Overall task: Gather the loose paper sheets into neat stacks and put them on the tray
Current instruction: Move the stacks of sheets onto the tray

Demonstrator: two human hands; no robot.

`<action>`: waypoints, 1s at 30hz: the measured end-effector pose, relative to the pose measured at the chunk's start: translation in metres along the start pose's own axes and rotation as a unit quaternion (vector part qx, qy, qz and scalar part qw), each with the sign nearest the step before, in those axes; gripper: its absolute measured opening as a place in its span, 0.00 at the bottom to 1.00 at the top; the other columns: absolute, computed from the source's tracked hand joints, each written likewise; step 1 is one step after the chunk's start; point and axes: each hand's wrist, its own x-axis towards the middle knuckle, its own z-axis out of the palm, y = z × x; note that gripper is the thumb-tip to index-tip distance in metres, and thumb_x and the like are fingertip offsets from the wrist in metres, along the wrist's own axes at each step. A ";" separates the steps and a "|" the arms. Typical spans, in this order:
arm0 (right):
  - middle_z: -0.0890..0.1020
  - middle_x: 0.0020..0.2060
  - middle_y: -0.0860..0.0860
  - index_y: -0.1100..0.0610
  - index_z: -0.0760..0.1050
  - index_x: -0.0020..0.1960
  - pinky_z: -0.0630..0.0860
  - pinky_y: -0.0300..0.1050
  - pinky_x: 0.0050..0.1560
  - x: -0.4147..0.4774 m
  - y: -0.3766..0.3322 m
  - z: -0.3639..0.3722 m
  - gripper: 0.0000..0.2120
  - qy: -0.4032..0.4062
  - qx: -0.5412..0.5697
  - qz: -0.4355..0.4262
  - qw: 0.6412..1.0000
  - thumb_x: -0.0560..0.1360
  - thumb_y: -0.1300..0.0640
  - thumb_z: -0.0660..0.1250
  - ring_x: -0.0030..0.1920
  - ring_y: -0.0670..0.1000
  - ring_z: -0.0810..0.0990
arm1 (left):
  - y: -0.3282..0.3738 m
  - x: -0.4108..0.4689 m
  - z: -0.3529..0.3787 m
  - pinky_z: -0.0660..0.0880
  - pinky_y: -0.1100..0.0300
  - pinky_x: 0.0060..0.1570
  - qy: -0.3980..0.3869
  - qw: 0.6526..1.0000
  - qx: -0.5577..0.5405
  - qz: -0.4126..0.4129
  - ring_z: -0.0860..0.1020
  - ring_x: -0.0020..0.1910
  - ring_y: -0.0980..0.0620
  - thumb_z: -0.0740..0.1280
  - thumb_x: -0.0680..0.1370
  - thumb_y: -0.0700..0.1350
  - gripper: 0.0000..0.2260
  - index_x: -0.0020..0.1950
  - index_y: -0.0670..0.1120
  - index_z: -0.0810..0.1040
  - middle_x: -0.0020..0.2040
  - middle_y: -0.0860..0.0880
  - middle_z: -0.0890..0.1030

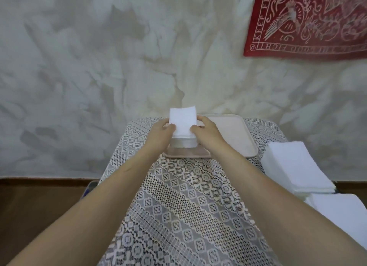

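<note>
I grip the stack [182, 122] of white paper between both hands. My left hand [161, 132] curls round its left edge and my right hand [206, 131] round its right edge, thumbs on the top sheet. The stack is over the near left part of the tray [232, 134], tilted with its far edge raised. I cannot tell whether its near edge touches the tray or hangs just above it.

To do this step well, I judge I should lower the near edge first and let the far edge follow, so the sheets settle flat and do not fan out. The top sheet bows a little at its far edge, so I would press evenly from both sides until the stack lies down. Then I would slide my fingers out sideways, not upward, so no sheet lifts with them. Setting it square to the tray's left rim would leave the bare right part free for further stacks.

More paper waits on my right: a thick pile [294, 166] at the table's edge and a second pile [341, 212] nearer to me.

The tray sits at the far end of a narrow table covered by a lace cloth [178, 196] with open patterned bands. Thin sheets may catch on it if dragged, so I would lift them. Behind is a pale, mottled wall [99, 67] with a red printed hanging [309, 21] at the upper right. Brown floor [39, 202] shows on the left.
</note>
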 end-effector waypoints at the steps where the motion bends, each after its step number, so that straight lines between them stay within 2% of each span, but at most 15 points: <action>1: 0.82 0.58 0.52 0.45 0.70 0.72 0.80 0.61 0.61 0.009 0.000 0.000 0.30 0.001 0.004 0.002 1.000 0.69 0.49 0.62 0.57 0.56 0.82 | 0.000 0.007 0.001 0.80 0.42 0.61 -0.005 1.000 0.007 0.001 0.81 0.59 0.42 0.60 0.85 0.43 0.17 0.73 0.47 0.76 0.63 0.45 0.82; 6: 0.81 0.62 0.52 0.46 0.72 0.71 0.78 0.59 0.62 0.040 0.000 0.004 0.32 0.000 0.006 0.002 1.000 0.66 0.50 0.61 0.60 0.56 0.81 | -0.004 0.037 0.006 0.77 0.48 0.56 -0.019 0.999 0.038 0.020 0.79 0.56 0.43 0.58 0.86 0.40 0.16 0.72 0.46 0.77 0.62 0.44 0.82; 10: 0.81 0.61 0.51 0.48 0.73 0.69 0.81 0.61 0.58 0.049 0.007 0.009 0.30 -0.009 0.015 0.014 1.000 0.66 0.51 0.61 0.59 0.57 0.81 | -0.012 0.048 0.007 0.75 0.53 0.49 -0.028 0.998 0.056 0.024 0.78 0.54 0.44 0.57 0.86 0.39 0.15 0.70 0.44 0.77 0.57 0.45 0.81; 12: 0.81 0.61 0.51 0.48 0.72 0.70 0.83 0.61 0.55 0.052 0.011 0.013 0.31 -0.013 0.022 0.017 1.000 0.66 0.51 0.61 0.58 0.57 0.81 | -0.016 0.050 0.007 0.76 0.51 0.50 -0.029 0.997 0.064 0.024 0.79 0.54 0.43 0.58 0.86 0.39 0.15 0.70 0.44 0.78 0.58 0.43 0.82; 15: 0.80 0.62 0.52 0.48 0.70 0.72 0.83 0.61 0.56 0.053 0.016 0.016 0.30 -0.002 0.029 0.018 0.999 0.68 0.52 0.61 0.57 0.56 0.82 | -0.020 0.052 0.008 0.77 0.47 0.56 -0.029 0.996 0.083 0.025 0.80 0.56 0.42 0.58 0.86 0.41 0.16 0.70 0.44 0.78 0.59 0.42 0.83; 17: 0.79 0.63 0.51 0.49 0.69 0.72 0.82 0.60 0.56 0.051 0.015 0.018 0.28 0.003 0.018 0.019 1.000 0.72 0.53 0.62 0.58 0.56 0.80 | -0.020 0.053 0.010 0.78 0.47 0.56 -0.031 0.994 0.102 0.027 0.80 0.56 0.41 0.57 0.86 0.42 0.14 0.68 0.43 0.78 0.57 0.42 0.83; 20: 0.79 0.59 0.50 0.49 0.70 0.69 0.79 0.59 0.60 0.053 0.011 0.017 0.21 0.003 -0.032 0.014 0.999 0.77 0.54 0.61 0.59 0.56 0.79 | -0.019 0.054 0.012 0.71 0.55 0.41 -0.031 0.988 0.147 0.026 0.76 0.48 0.44 0.57 0.86 0.40 0.10 0.59 0.40 0.77 0.47 0.45 0.80; 22: 0.79 0.57 0.50 0.49 0.71 0.67 0.77 0.57 0.62 0.056 0.011 0.016 0.18 0.001 -0.062 0.011 0.998 0.78 0.53 0.61 0.59 0.56 0.79 | -0.017 0.055 0.014 0.65 0.54 0.38 -0.031 0.981 0.190 0.030 0.73 0.45 0.46 0.57 0.87 0.40 0.08 0.55 0.41 0.75 0.42 0.48 0.75; 26: 0.80 0.60 0.51 0.49 0.70 0.72 0.78 0.58 0.62 0.058 0.014 0.012 0.23 -0.014 -0.081 0.015 0.997 0.77 0.50 0.63 0.59 0.56 0.79 | -0.009 0.056 0.014 0.65 0.54 0.46 -0.042 0.960 0.275 0.037 0.73 0.48 0.45 0.55 0.88 0.42 0.07 0.55 0.42 0.71 0.49 0.44 0.76; 30: 0.80 0.61 0.52 0.49 0.68 0.73 0.79 0.58 0.61 0.061 0.011 0.007 0.30 -0.036 -0.107 0.019 0.993 0.72 0.45 0.63 0.60 0.57 0.80 | -0.008 0.057 0.011 0.67 0.52 0.47 -0.028 0.944 0.324 0.049 0.77 0.52 0.40 0.56 0.87 0.45 0.12 0.64 0.38 0.72 0.56 0.38 0.81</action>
